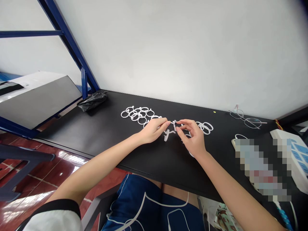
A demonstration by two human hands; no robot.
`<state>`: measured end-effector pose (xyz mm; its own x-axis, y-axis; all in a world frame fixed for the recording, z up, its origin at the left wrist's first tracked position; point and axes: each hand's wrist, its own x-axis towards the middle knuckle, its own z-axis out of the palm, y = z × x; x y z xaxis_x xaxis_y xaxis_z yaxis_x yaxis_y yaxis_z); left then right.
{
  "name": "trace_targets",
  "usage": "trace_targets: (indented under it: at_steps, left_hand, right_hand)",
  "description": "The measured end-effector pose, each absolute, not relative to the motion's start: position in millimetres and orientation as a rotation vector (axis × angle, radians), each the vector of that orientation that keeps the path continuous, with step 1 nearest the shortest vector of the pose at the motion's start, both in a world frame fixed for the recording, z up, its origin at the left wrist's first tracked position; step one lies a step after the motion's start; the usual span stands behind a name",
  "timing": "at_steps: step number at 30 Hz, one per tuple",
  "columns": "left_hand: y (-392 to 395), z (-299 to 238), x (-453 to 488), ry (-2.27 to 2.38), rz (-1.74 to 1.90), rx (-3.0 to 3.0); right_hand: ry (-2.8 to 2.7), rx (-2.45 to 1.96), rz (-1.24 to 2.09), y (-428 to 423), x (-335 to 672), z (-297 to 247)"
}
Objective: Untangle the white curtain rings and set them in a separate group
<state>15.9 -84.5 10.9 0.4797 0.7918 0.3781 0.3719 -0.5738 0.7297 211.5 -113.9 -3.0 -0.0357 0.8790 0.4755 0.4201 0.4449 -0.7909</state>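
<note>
My left hand [156,129] is closed in a pinch, thumb against forefinger, on a small white plastic piece [174,124] above the black table. From the other side, my right hand [192,136] has its thumb and forefinger at the same piece, its other fingers curled. Just below the fingertips is a translucent white clip-like part [166,136]; whether it joins the held piece is hard to tell. Several white plastic rings [142,120] with small knobs lie loosely grouped to the left. More white rings [207,127] lie beside and partly behind my right hand.
A crumpled black plastic bag [93,101] lies at the table's left end. Eyeglasses [252,123] rest near the wall at right. Closer to me are a blurred-out phone [261,170] with a cable and a white power strip [298,160]. A white cable [166,205] crosses my lap.
</note>
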Motion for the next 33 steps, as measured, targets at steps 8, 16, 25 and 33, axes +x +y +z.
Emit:
trace_targets:
  at_steps: [8, 16, 25, 33]
  left_hand:
    - [-83.6, 11.0, 16.0, 0.969, 1.014, 2.174]
    - [-82.1, 8.9, 15.4, 0.945, 1.0, 2.18]
    - [-82.0, 7.9, 15.5, 0.955, 1.0, 2.157]
    - [-80.9, 6.7, 15.6, 0.96, 0.982, 2.123]
  right_hand:
    - [-1.68, -1.142, 0.539, -113.6, 212.8, -3.9]
    - [-1.69, -1.125, 0.519, -112.7, 213.1, -4.5]
    - [-1.708, -1.141, 0.511, -113.0, 213.7, -5.0]
    - [-1.722, -1.138, 0.508, -113.2, 214.0, -3.9]
